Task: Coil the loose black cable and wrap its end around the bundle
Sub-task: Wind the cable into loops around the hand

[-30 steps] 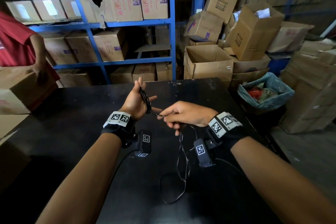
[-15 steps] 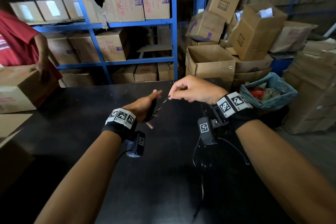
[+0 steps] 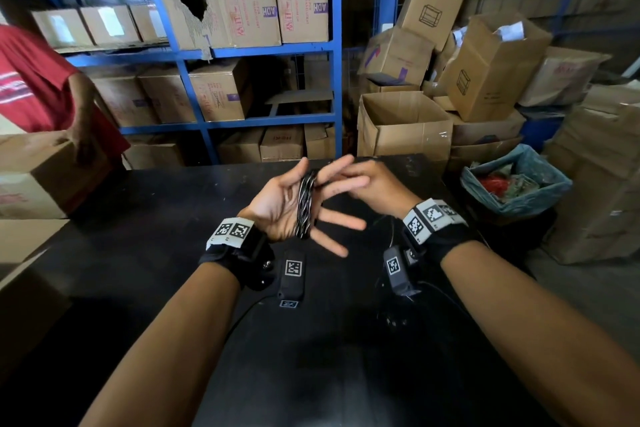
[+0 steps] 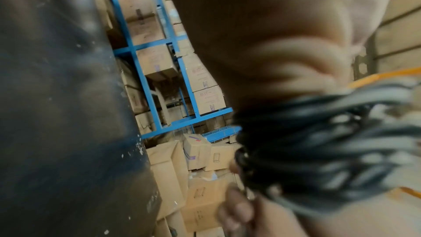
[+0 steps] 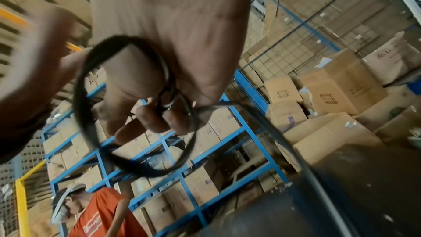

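The black cable (image 3: 304,206) is wound in a thick coil round the palm of my left hand (image 3: 277,204), which is held palm up above the table with its fingers spread straight. In the left wrist view the coil (image 4: 318,150) is a blurred dark band under the palm. My right hand (image 3: 379,184) sits just behind the left fingers, at the top of the coil. Its curled fingers (image 5: 148,120) pinch a loop of the cable (image 5: 136,166). A loose strand (image 5: 296,150) trails from it down toward the table.
The black table (image 3: 138,253) lies under both arms. At the left a person in a red shirt (image 3: 31,80) handles a cardboard box (image 3: 34,177). Blue shelving (image 3: 242,52) with cartons stands behind, with an open box (image 3: 405,135) and a blue-lined bin (image 3: 512,184) at the right.
My right hand has come back down and left against the left hand. The left hand has turned palm up and spread its fingers, showing the coil. The loose cable has left the table.
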